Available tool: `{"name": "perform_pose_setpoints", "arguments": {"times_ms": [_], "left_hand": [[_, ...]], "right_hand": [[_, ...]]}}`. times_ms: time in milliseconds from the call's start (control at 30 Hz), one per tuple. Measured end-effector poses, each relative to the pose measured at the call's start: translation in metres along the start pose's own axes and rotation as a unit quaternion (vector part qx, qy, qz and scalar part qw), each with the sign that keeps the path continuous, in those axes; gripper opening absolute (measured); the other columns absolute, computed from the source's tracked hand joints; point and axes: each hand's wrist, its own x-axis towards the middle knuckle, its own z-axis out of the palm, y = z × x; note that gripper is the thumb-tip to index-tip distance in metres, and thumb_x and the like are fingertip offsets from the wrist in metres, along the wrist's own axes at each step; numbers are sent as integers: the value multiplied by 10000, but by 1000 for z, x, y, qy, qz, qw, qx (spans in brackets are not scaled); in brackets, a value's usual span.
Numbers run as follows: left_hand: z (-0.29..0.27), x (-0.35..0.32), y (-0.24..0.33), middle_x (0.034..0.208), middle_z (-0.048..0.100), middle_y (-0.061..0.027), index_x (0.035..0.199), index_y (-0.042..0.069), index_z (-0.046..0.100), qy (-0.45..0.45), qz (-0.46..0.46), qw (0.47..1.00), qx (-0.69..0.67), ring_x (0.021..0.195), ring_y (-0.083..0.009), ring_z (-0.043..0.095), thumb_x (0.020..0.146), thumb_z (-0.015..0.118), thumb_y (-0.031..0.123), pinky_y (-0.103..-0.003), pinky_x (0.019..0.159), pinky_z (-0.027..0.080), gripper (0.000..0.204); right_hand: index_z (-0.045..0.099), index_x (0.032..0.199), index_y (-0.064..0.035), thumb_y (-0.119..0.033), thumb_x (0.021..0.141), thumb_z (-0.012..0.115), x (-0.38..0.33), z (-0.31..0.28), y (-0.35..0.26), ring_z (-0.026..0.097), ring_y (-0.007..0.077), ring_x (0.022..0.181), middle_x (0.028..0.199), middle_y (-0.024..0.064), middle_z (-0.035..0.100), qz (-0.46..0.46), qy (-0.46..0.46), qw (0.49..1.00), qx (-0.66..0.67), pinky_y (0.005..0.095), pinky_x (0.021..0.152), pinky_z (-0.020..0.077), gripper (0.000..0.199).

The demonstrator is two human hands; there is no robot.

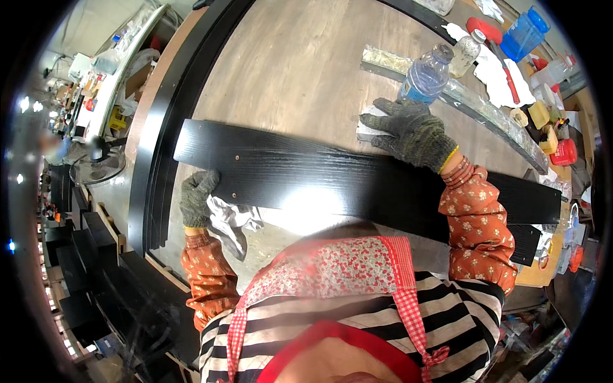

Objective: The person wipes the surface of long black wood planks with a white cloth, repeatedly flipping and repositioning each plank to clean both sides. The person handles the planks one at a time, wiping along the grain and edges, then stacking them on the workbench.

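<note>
Woodgrain tabletop (287, 76), left hand (200, 196) curled by black board (287, 166), grip unclear, right hand (412, 133) splayed

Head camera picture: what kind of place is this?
Probably a furniture or woodworking workshop: a long black wood-grain board lies over the worktable, more black boards line its left side, and a clear plastic bottle stands toward the right.

2 grey gloves (418, 133), orange floral sleeves (477, 220).
</note>
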Motion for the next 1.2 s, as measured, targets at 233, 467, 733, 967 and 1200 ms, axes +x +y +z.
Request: {"name": "perform_pose_setpoints", "arguments": {"times_ms": [233,467,733,967,1200], "left_hand": [[-6,4,-3,804,703,-57,898,-12,719,-7,-3,1000,18,688,-119,625,848,773,237,-279,659,517,260],[-3,3,-4,775,679,-34,875,3,719,13,14,999,38,683,-111,590,846,780,245,-276,669,481,251],[0,-4,3,782,699,-57,913,-8,737,123,82,975,168,704,-147,602,854,762,243,-301,687,486,259],[1,-15,4,762,707,-76,871,-20,723,244,2,966,85,673,-140,610,880,749,322,-302,666,483,343],[16,-78,90,857,713,-105,956,-19,702,278,207,937,-37,762,-153,670,953,655,193,-283,647,536,217]], "right_hand": [[646,1265,-196,-369,928,606,6,-2,-19,589,338,1131,1361,157,559,-8,-44,998,42,483,924,488,381],[643,1255,-182,-388,883,638,2,-15,-29,608,349,1073,1311,168,571,-32,11,996,79,499,945,465,426],[655,1213,-212,-337,812,718,-4,-15,-29,590,349,1043,1286,134,563,2,120,993,-21,489,915,446,424],[643,1244,-173,-276,815,731,-3,7,-32,591,401,1082,1329,195,559,67,139,987,-45,505,898,473,450],[627,1268,-155,-246,806,750,-3,15,-43,560,419,1115,1330,213,554,55,166,983,-61,528,931,449,486]]}}
